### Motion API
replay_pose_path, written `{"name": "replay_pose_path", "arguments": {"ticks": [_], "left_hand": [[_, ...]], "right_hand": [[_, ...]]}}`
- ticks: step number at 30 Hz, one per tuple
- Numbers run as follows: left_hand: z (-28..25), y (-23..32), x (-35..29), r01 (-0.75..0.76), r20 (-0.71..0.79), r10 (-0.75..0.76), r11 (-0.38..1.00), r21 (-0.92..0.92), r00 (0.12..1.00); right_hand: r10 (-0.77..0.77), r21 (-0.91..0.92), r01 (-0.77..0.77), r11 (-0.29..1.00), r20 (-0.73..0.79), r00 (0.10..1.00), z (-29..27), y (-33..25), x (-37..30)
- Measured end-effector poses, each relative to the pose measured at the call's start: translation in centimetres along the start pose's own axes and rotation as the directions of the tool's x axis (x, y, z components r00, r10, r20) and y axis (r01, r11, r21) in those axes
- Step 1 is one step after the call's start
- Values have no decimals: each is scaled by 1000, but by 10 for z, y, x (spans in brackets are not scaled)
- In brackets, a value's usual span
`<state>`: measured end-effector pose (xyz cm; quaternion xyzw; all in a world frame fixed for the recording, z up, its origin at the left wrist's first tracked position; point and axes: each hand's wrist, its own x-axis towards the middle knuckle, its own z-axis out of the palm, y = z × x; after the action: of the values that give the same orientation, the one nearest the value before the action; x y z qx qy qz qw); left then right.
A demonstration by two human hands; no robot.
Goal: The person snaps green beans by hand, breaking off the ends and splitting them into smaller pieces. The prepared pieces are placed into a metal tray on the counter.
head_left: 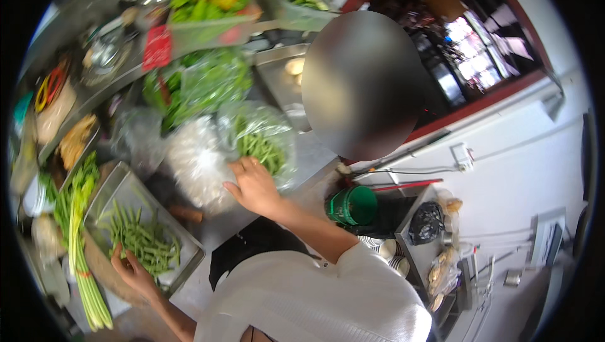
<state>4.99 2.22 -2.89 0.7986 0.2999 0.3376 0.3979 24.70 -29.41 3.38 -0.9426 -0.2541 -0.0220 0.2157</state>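
A metal tray [195, 247] of cut green beans [148, 241] sits on the counter at the lower left. My left hand [133, 274] is at its near left edge, fingers apart beside the beans, with nothing seen in them. My right hand [255, 184] reaches to the near edge of a clear plastic bag [287, 143] that holds more green beans [261, 148]. Its thumb stands away from the fingers, and nothing shows between them. Left of that hand lies a clear bag of something white [200, 162], its contents hard to make out.
Celery [79, 241] lies left of the tray. Bagged leafy greens [214, 83] and a plastic container of vegetables [211, 28] stand farther back. A blurred oval [362, 86] hides part of the far counter. A green bucket [354, 206] stands right of the counter, near a shelf with bowls [397, 265].
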Motion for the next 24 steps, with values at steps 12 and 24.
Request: {"name": "replay_pose_path", "arguments": {"ticks": [12,24], "left_hand": [[187,178,-22,-51,703,444,862,-504,555],[208,223,-21,-112,667,467,857,-503,581]], "right_hand": [[348,-112,-335,936,132,928,-6,54,-35],[97,605,64,794,-229,969,-128,30,-25]]}}
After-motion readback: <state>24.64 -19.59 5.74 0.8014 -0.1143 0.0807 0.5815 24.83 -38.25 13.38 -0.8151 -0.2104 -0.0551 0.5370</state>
